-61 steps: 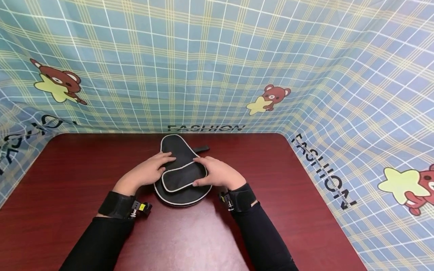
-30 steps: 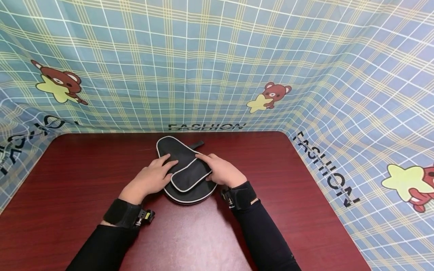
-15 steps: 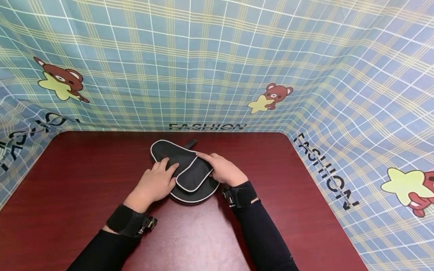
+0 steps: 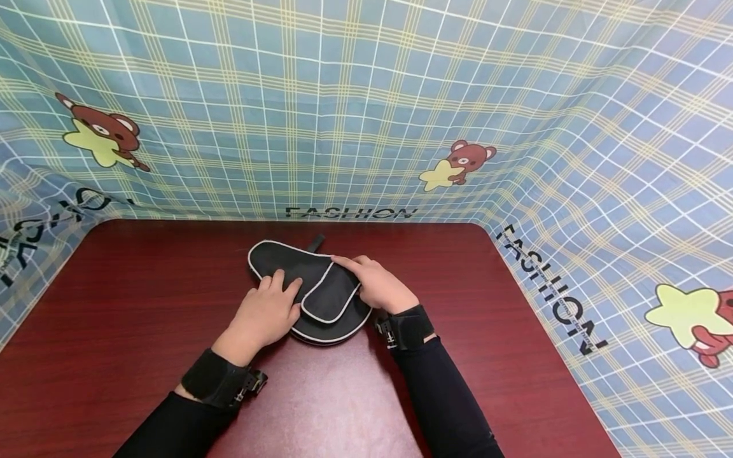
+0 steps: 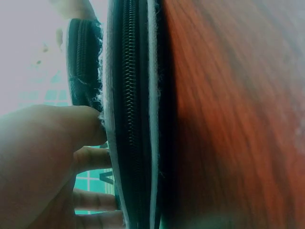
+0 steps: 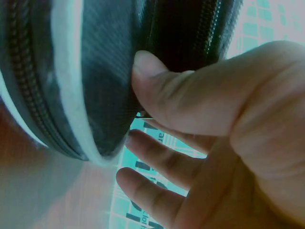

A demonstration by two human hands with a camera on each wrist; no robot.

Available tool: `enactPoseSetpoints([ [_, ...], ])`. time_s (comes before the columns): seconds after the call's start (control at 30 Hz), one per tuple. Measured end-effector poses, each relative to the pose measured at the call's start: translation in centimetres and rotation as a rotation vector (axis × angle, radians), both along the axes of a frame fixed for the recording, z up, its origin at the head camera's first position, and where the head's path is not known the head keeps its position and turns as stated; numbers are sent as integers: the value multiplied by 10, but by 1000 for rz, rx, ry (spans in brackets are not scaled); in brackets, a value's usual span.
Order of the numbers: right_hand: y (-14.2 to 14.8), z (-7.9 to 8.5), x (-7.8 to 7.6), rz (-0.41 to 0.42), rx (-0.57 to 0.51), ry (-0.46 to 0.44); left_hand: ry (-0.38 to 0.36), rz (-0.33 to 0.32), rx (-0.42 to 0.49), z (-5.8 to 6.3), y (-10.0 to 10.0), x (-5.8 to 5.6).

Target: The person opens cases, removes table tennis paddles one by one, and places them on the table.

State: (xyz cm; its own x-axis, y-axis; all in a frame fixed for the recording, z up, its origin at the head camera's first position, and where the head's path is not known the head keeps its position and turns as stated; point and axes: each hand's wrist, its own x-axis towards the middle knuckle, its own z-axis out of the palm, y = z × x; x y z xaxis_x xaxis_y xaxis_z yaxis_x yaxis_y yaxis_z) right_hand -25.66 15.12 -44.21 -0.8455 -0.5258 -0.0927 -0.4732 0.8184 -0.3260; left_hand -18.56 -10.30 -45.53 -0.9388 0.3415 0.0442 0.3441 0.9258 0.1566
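In the head view a black table tennis paddle case (image 4: 286,261) with white piping lies on the table, its narrow end toward the far left. A raised zipped pocket (image 4: 330,294) sits on its wide part. The left hand (image 4: 260,315) rests on the case's near left side, fingers spread over the top; in the left wrist view its thumb (image 5: 88,121) touches beside the pocket. The right hand (image 4: 378,286) holds the pocket's right end, index finger along its far corner. The right wrist view shows the thumb (image 6: 159,88) pressed against the case, other fingers nearly straight.
The dark red table (image 4: 321,407) reaches to a plaid cloth (image 4: 366,114) hung behind and at both sides. A short black strap (image 4: 316,243) sticks out from the case's far edge. Each wrist wears a black band (image 4: 214,378) with a small camera.
The case has turned counterclockwise, its narrow end swinging left and nearer. The left hand has shifted slightly right and nearer with it; the right hand has stayed at the pocket's right end.
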Motion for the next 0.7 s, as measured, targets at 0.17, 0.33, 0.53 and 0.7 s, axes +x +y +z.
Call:
enactPoseSetpoints([
  [0.17, 0, 1, 0, 2, -1, -5, 40, 0, -11, 0, 4, 7],
  [0.33, 1, 1, -2, 7, -4, -7, 69, 5, -2, 1, 7, 12],
  [0.53, 1, 0, -1, 11, 1, 4, 79, 10, -2, 2, 11, 15],
  [0.7, 0, -1, -2, 9, 0, 13, 75, 24, -17, 4, 14, 18],
])
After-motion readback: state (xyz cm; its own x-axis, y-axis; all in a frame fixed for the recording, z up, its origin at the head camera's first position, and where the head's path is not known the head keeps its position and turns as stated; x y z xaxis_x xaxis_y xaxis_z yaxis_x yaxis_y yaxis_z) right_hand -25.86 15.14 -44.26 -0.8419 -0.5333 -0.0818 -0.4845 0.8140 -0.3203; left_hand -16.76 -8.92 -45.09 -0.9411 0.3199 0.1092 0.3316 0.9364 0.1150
